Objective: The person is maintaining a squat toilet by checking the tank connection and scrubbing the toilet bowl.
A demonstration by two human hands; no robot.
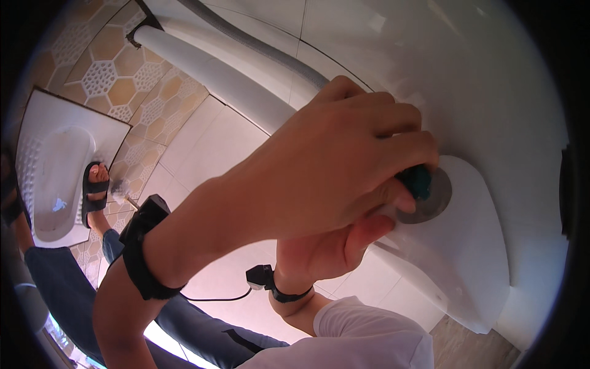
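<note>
My left hand (pixel 341 157) is in front, its back toward me. Its thumb and forefinger pinch a small dark green object (pixel 417 182), most of it hidden by the fingers. That object is right over a grey round part (pixel 435 200) of a smooth white rounded fixture (pixel 470 249). My right hand (pixel 327 256) is behind and below the left one, its palm partly showing and its thumb reaching toward the fixture. The left hand hides the right fingers, so what they hold or touch cannot be seen. Both wrists wear black straps with small devices (pixel 260 276).
A white pipe (pixel 212 74) and a grey ribbed hose (pixel 258 41) run along the tiled wall toward the hands. At left, a squat toilet (pixel 64 175) is set into the hexagon-patterned floor (pixel 124 60). My sandalled foot (pixel 97 184) is beside it. A black cable (pixel 216 300) hangs between the wrists.
</note>
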